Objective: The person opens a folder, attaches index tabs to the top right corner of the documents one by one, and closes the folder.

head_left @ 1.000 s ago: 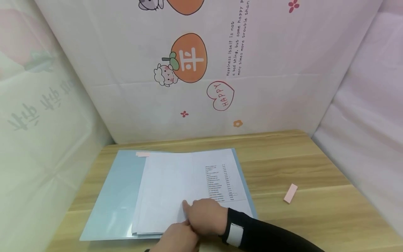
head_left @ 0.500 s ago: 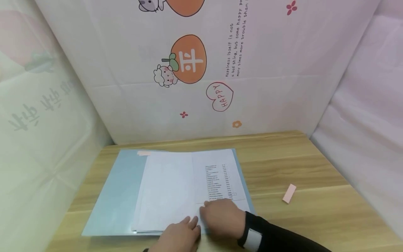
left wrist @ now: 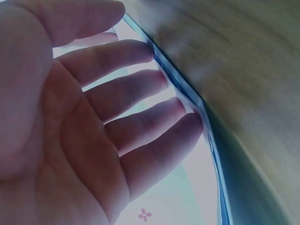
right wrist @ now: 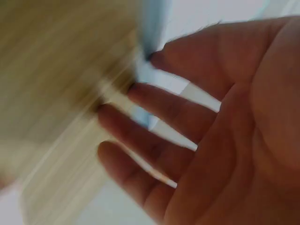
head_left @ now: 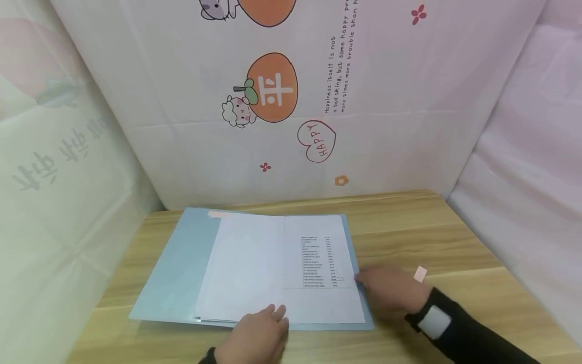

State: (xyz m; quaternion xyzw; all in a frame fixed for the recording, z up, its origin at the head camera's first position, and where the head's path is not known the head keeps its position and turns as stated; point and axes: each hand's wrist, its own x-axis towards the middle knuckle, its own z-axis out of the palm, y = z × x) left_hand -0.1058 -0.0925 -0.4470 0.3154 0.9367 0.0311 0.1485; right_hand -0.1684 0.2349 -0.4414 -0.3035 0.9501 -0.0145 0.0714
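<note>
A light blue folder (head_left: 177,273) lies spread on the table with white sheets of paper (head_left: 245,263) in it; a printed list shows on the right-hand page. My left hand (head_left: 259,333) rests at the folder's near edge, fingers extended; in the left wrist view its fingertips (left wrist: 190,119) line up along that edge. At the folder's right edge is my right hand (head_left: 393,288), motion-blurred. The right wrist view shows its fingers (right wrist: 164,110) spread and loosely bent, nothing between them. A pale pink strip (head_left: 220,215) sits at the folder's top left.
Beyond my right hand a small pink eraser-like block (head_left: 420,274) lies on the wood-grain table (head_left: 404,222), partly hidden by that hand. Printed white cloth (head_left: 386,126) hangs behind the table and along both sides.
My right hand has moved right, from beside my left hand to the folder's right edge. The folder's near edge has shifted away from me, its left cover slightly turned. My left hand stays near the edge.
</note>
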